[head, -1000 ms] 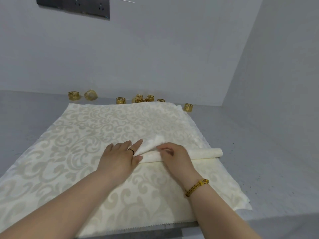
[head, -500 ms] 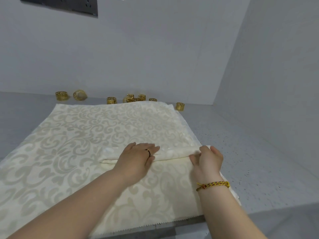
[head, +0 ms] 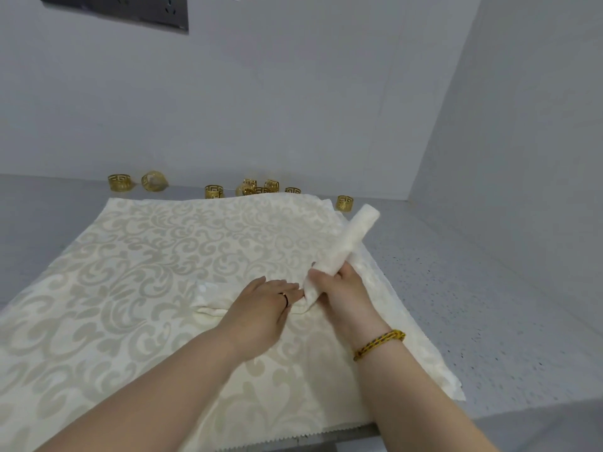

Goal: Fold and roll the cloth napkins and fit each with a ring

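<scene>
Right hand (head: 344,290): fingers are clamped round the rolled napkin (head: 354,236), held tilted.
Left hand (head: 262,303): fingers are laid straight on its lower end.

Bare forearms (head: 156,380) in shot. A thin dark band ring (head: 286,296) sits on the left hand (head: 261,301), and a braided yellow-and-dark cord bracelet (head: 380,344) circles the right wrist (head: 372,327).

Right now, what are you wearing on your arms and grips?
No sleeves in view on either arm. The left grip wears a thin dark ring on one finger. The right wrist carries a braided yellow-and-dark cord bracelet.
</scene>
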